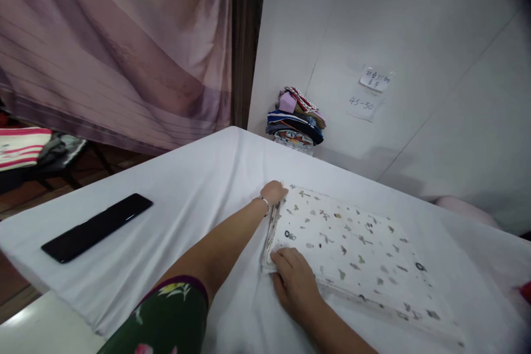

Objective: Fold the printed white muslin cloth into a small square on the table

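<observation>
A white cloth (352,243) printed with small leaf and ring shapes lies folded in a flat, layered rectangle on the white-covered table. My left hand (274,192), with a bracelet at its wrist, is closed around the far left corner; some of its fingertips are hidden. At the near left corner, my right hand (295,281) has its fingers curled over the top layer and its thumb by the edge, pinching the cloth. Stacked layers show along the left side between both hands.
A long black glossy object (97,227) lies on the table (199,188) at left. Folded clothes (294,121) are piled at the far edge against the white wall, which bears handwritten papers (367,94). A pink curtain (124,38) hangs behind. Striped fabric (22,146) rests at far left.
</observation>
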Action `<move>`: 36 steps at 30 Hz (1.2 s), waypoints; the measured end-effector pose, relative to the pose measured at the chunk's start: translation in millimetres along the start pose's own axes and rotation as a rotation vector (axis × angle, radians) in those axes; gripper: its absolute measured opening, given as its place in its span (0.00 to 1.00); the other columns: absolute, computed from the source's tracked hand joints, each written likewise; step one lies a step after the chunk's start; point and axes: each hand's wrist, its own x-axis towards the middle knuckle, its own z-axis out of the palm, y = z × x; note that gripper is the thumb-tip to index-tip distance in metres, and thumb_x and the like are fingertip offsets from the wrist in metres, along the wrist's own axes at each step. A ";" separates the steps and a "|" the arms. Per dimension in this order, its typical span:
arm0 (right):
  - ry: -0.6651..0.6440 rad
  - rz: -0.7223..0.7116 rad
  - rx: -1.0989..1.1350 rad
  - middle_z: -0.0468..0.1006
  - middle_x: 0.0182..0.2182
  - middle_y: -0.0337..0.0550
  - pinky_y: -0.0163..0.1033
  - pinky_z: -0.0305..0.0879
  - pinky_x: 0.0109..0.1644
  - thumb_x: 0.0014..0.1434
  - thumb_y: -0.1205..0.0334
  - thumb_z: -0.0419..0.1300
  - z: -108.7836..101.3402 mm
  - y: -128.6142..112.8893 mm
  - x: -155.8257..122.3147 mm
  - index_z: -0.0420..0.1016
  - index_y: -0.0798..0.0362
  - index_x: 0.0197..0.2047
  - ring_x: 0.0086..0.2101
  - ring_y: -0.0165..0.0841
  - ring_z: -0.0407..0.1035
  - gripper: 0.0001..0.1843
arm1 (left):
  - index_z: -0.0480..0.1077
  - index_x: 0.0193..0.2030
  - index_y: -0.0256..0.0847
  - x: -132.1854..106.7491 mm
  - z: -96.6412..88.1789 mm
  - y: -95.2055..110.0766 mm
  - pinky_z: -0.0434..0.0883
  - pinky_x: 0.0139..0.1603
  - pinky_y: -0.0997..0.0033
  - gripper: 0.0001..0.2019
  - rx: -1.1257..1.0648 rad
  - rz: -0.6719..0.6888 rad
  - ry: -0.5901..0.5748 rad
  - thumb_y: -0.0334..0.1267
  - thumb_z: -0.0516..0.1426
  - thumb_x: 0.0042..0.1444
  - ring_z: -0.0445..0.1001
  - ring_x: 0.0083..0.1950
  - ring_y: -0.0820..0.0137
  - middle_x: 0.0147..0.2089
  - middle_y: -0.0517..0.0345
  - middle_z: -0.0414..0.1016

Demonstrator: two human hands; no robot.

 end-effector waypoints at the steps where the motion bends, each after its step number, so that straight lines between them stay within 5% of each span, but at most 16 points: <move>1: -0.003 0.001 -0.001 0.71 0.41 0.48 0.44 0.64 0.44 0.54 0.74 0.52 0.0 0.1 0.0 0.66 0.55 0.50 0.41 0.38 0.63 0.20 | 0.73 0.37 0.37 0.2 0.5 -0.7 0.66 0.38 0.73 0.15 0.010 0.001 0.007 0.47 0.54 0.52 0.74 0.46 0.62 0.45 0.45 0.77; 17: -0.105 0.085 -0.200 0.71 0.37 0.46 0.42 0.60 0.38 0.49 0.72 0.54 -0.5 -9.8 12.5 0.68 0.54 0.40 0.36 0.37 0.61 0.13 | 0.72 0.37 0.40 13.4 7.4 2.5 0.64 0.35 0.72 0.21 0.117 0.100 0.085 0.53 0.47 0.57 0.74 0.43 0.63 0.42 0.49 0.77; 25: -0.089 0.029 -0.270 0.69 0.36 0.44 0.42 0.59 0.36 0.52 0.65 0.55 7.1 -3.1 9.4 0.66 0.54 0.39 0.34 0.37 0.60 0.09 | 0.75 0.37 0.41 12.5 -7.6 -3.4 0.67 0.41 0.66 0.28 0.230 0.199 0.044 0.59 0.44 0.56 0.73 0.47 0.57 0.45 0.48 0.76; 32: -0.077 0.021 -0.300 0.70 0.36 0.44 0.43 0.60 0.37 0.53 0.66 0.53 5.1 -3.5 9.9 0.66 0.55 0.41 0.35 0.37 0.61 0.10 | 0.75 0.41 0.41 19.8 -9.7 -5.7 0.67 0.44 0.65 0.23 0.255 0.201 0.046 0.54 0.47 0.55 0.73 0.48 0.58 0.47 0.49 0.76; 36: -0.079 0.011 -0.293 0.70 0.36 0.45 0.43 0.60 0.37 0.54 0.66 0.53 5.6 -2.7 10.2 0.66 0.55 0.41 0.35 0.37 0.61 0.10 | 0.71 0.49 0.36 8.1 -5.5 1.1 0.68 0.46 0.63 0.23 0.246 0.205 0.238 0.50 0.47 0.57 0.72 0.50 0.57 0.50 0.45 0.73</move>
